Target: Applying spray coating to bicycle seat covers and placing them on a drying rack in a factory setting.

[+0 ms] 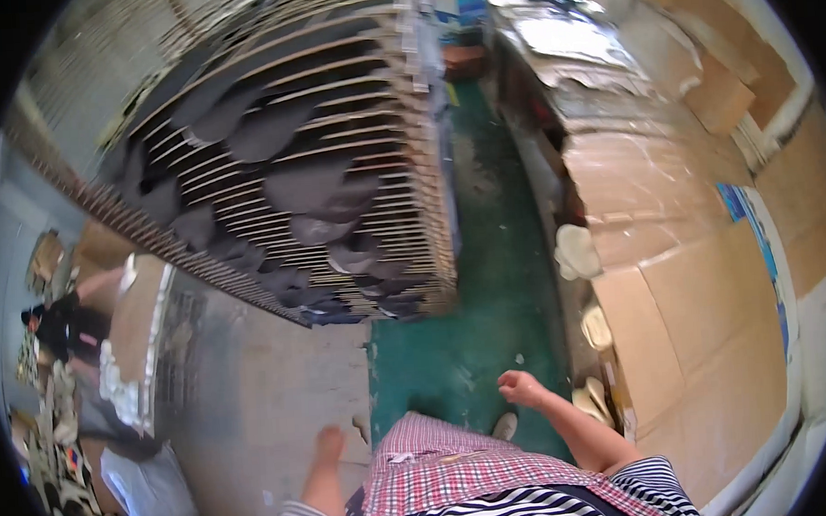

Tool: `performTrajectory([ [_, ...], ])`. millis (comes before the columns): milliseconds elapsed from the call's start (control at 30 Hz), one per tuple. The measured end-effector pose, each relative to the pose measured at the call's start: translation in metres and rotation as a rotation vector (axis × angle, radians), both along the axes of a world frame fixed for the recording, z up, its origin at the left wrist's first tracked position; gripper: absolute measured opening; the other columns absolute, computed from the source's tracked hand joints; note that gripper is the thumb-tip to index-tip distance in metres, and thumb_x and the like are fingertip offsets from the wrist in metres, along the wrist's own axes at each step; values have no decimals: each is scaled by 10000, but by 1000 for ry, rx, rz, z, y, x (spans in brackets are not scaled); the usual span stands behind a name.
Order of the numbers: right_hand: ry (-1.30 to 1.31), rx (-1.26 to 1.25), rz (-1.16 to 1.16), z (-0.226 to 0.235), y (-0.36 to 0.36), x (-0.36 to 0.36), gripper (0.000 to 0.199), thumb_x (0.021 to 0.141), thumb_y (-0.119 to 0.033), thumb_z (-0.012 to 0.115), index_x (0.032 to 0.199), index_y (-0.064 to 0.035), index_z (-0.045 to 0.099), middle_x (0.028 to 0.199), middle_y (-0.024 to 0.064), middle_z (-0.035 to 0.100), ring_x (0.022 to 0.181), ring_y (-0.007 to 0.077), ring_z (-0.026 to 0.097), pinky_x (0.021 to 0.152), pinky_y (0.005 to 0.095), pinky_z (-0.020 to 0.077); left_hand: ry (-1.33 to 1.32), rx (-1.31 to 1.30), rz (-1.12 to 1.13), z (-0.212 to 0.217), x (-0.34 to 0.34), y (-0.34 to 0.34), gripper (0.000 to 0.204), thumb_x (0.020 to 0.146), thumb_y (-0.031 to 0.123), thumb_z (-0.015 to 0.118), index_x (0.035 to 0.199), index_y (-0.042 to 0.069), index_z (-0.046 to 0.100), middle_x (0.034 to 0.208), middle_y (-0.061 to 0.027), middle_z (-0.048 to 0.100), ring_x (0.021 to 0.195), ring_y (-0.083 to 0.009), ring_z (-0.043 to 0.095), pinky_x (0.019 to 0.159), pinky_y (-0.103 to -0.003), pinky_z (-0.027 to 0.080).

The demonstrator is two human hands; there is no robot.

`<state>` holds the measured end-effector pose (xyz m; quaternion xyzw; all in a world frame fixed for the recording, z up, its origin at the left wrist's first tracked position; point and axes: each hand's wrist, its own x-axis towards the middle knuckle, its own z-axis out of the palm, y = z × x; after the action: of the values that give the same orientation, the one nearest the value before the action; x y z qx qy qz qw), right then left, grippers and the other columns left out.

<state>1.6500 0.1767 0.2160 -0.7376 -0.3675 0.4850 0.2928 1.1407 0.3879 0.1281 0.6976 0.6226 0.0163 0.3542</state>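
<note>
Dark grey curved pieces (305,187) lie across a slatted rack (437,221).

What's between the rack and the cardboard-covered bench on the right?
A strip of green floor runs between the rack and the bench, with what look like boxes at its far end; the head view shows it.

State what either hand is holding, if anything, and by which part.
Nothing is seen held: the right hand is loosely curled with no object showing; the left hand, blurred, shows none either.
</note>
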Motion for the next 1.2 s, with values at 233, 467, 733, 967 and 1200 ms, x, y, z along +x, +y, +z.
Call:
performTrajectory([
  [233, 27, -126, 588, -27, 137, -159, 284, 789, -158, 595, 1051, -49, 594, 745, 39, 593, 653, 134, 596, 595, 290, 508, 11, -508, 1116, -5, -228, -153, 198, 812, 193, 516, 682, 95, 630, 729, -87, 624, 626, -249, 636, 494, -425, 479],
  [467, 58, -266, 761, -56, 313, -352, 311, 746, -193, 662, 1020, -57, 604, 753, 60, 631, 557, 147, 591, 540, 304, 500, -948, -281, 1631, -5, -323, -166, 152, 842, 152, 482, 971, 84, 525, 808, -104, 589, 581, -303, 613, 463, -381, 483],
  [733, -87, -166, 1136, -40, 522, -508, 305, 713, -224, 620, 961, -46, 629, 712, 86, 635, 567, 181, 609, 518, 329, 497, -922, -253, 1786, 30, -403, 40, 220, 804, 163, 534, 1016, 113, 507, 835, -99, 587, 603, -307, 597, 487, -381, 460],
  [967, 45, -275, 1370, -45, 761, -643, 252, 724, -201, 601, 915, -38, 582, 665, 76, 592, 531, 165, 582, 439, 299, 463, -954, 197, 1617, 115, -539, 299, 271, 808, 145, 555, 1070, 94, 505, 888, -95, 589, 678, -275, 588, 543, -360, 465],
  [1200, 64, 369, 1196, 22, 1008, -748, 345, 763, -247, 600, 1062, -76, 581, 761, 133, 626, 591, 234, 617, 568, 372, 485, -1019, 505, 1405, 151, -628, 583, 324, 813, 128, 577, 1124, 75, 503, 942, -91, 590, 752, -243, 580, 599, -340, 470],
])
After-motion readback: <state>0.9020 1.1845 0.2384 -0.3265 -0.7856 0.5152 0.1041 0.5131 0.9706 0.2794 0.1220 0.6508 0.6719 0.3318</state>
